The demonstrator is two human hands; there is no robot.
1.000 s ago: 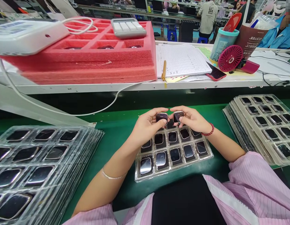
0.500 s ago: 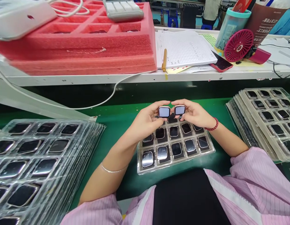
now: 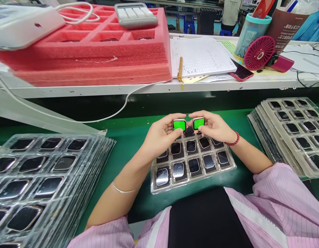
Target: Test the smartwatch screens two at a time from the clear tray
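My left hand (image 3: 159, 134) grips a smartwatch without a strap (image 3: 179, 124), its thumb on the lower right of the lit green screen. Close beside it, my right hand (image 3: 216, 126) holds a second smartwatch (image 3: 199, 123), also showing green, with the thumb at its lower edge. Both watches are held upright, facing me, above the far side of a clear plastic tray (image 3: 195, 179). Dark-screened watches such as this one (image 3: 194, 165) sit in the tray's pockets. My hands hide part of its back rows.
Stacked watch trays stand at left (image 3: 53, 179) and right (image 3: 290, 137) on the green mat (image 3: 118, 165). Behind is a white shelf (image 3: 149, 89) with pink foam (image 3: 118, 62), papers (image 3: 203, 55), a pen (image 3: 180, 69), a phone (image 3: 241, 71) and a fan (image 3: 259, 53). A white cable (image 3: 97, 120) hangs below.
Both watch screens have turned from pale white to bright green. My thumbs have shifted slightly onto the screens' lower edges. Both hands stay in nearly the same place.
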